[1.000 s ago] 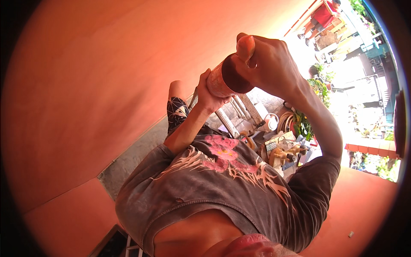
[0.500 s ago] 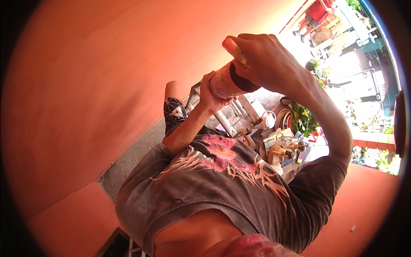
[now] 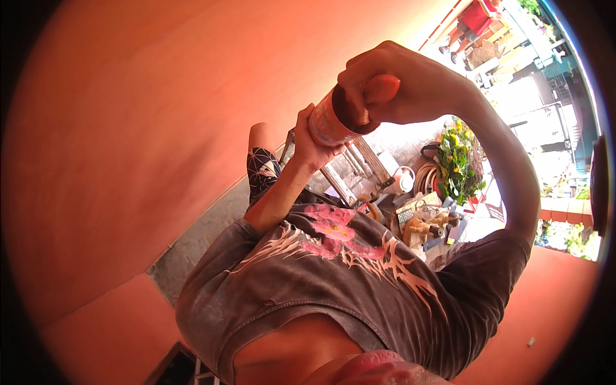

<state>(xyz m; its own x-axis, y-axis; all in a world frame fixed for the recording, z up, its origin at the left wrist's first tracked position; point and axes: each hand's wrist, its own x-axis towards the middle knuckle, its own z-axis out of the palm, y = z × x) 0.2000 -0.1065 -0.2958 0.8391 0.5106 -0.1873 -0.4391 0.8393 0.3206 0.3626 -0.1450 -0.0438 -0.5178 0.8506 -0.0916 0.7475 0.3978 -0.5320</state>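
My left hand [image 3: 312, 142] is wrapped around a paint can [image 3: 325, 123] with a smeared label, tilted with its dark mouth toward the upper right. Over that mouth my right hand [image 3: 414, 80] is closed on a paintbrush [image 3: 383, 88]. The rounded orange end of its handle sticks out past my fingers. My right fingertips reach inside the rim. The brush's bristles are hidden in the can or behind my hand.
An orange wall [image 3: 141, 141] fills the left side. Below my hands stand a wooden ladder [image 3: 369, 160], a white container [image 3: 403, 179], a leafy plant [image 3: 459, 163] and several tools [image 3: 423, 228]. A person in red [image 3: 476, 20] is far off at the upper right.
My right hand has turned, swinging the handle end from the upper left to the right, and my fingers have gone lower into the can. The can has shifted slightly left.
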